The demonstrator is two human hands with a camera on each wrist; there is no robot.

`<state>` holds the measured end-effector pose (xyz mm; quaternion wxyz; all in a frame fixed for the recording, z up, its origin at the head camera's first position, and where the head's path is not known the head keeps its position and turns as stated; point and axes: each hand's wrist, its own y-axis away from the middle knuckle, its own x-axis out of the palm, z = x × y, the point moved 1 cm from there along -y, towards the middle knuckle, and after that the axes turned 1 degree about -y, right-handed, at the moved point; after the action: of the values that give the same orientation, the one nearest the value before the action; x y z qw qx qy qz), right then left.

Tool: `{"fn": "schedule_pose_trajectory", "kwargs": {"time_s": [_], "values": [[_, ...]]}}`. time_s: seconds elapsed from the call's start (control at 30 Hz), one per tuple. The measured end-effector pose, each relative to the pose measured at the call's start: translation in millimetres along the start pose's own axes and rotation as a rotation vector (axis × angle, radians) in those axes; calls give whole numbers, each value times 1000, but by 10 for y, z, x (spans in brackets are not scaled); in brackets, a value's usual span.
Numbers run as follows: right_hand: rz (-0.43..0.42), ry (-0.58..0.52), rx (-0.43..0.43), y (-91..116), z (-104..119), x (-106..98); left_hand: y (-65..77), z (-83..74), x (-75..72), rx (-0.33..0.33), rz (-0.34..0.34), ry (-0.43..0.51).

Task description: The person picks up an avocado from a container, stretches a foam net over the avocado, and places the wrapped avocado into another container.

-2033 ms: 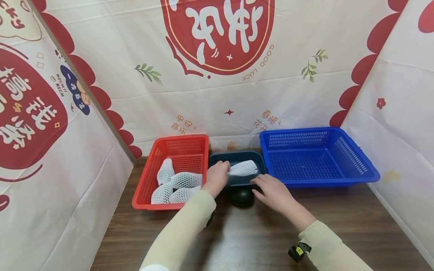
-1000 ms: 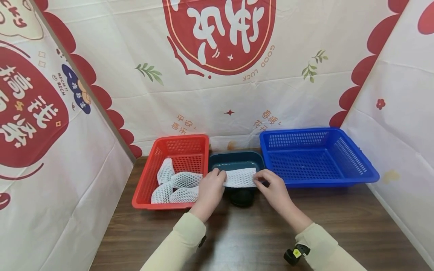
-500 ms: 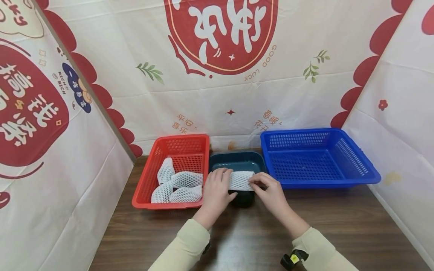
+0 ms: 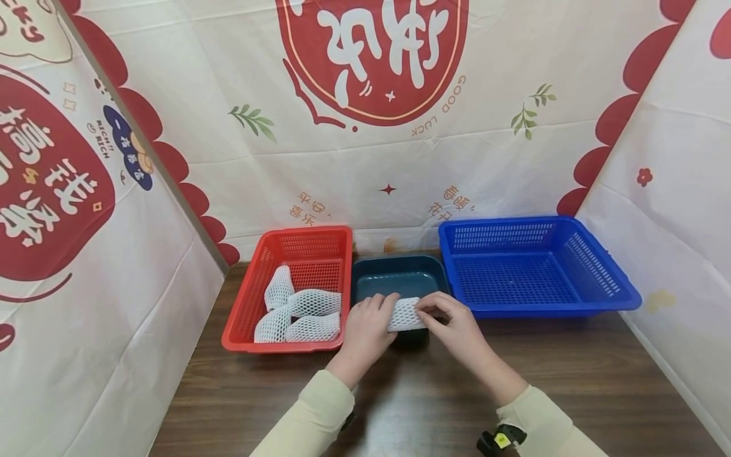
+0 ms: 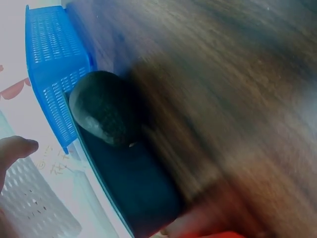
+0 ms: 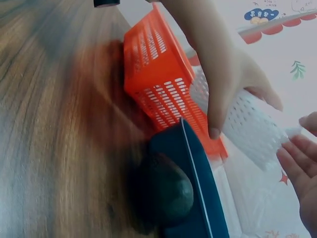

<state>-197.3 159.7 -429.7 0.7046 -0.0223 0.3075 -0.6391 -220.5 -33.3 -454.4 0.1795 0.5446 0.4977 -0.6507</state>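
A white foam net sleeve [image 4: 404, 315] is stretched between both hands, above the near edge of a dark teal tray [image 4: 400, 279]. My left hand [image 4: 367, 329] grips its left part, thumb on one side and fingers on the other, as the right wrist view shows. The right hand [image 4: 455, 322] pinches the sleeve's other end at its opening. Under the sleeve, a dark green avocado [image 6: 171, 194] lies on the table against the tray's near side. It is mostly covered in the head view, but the left wrist view shows the avocado [image 5: 105, 109] whole.
To the left stands a red basket [image 4: 231, 330] holding several white net-covered pieces [image 4: 313, 328]. A blue basket [image 4: 514, 279] stands to the right of the tray. Printed cloth walls [image 4: 365, 165] close off the back and sides of the wooden table [image 4: 411, 406].
The sleeve was lifted from the teal tray and brought nearer, over the avocado. The right hand took hold of its right end. The left hand shifted along it, so less of the sleeve shows.
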Motion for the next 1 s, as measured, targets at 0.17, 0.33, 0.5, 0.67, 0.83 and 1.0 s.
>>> {"fn": "schedule_pose_trajectory", "kwargs": {"time_s": [0.17,0.33,0.5,0.67,0.83,1.0], "values": [[-41,22,35,59,-115,-80,9,24,-63,14,-9,-13],[-36,87,204,180,-384,17,26,71,-134,12,-32,-23],[27,133,389,250,-632,190,40,113,-190,16,-87,-26],[77,155,515,251,-800,336,62,139,-210,9,-92,-38],[77,103,585,226,-854,455,73,157,-252,6,-93,-58],[44,92,609,212,-888,526,76,169,-260,2,-100,-57]]}}
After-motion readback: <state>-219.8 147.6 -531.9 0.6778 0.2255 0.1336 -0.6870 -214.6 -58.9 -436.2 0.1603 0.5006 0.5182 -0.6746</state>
